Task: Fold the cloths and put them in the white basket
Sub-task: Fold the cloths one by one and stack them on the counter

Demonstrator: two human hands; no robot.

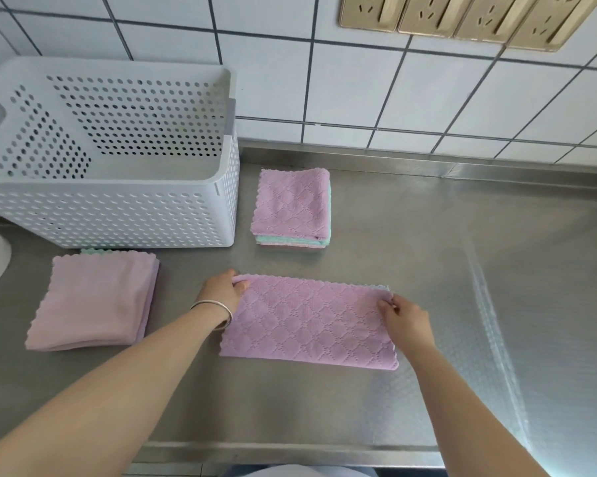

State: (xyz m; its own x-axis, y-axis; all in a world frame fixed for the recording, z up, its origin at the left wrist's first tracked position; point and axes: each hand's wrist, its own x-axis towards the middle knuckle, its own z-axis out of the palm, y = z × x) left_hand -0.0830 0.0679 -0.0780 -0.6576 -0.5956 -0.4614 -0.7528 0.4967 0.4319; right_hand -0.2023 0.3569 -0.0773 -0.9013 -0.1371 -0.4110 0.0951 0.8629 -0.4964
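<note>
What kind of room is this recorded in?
Probably a kitchen or utility room: a stainless steel counter with a raised back lip, a white tiled wall with dark grout, and a row of gold wall sockets above. The cloths and white basket suggest household chores.

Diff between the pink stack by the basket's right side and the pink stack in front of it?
The right stack shows a quilted diamond face; the front stack shows a smooth face. The right stack has a smaller footprint, with green layers visible along its front edge; the front stack shows green only at its back edge. Both rest untouched on the steel counter.
</note>
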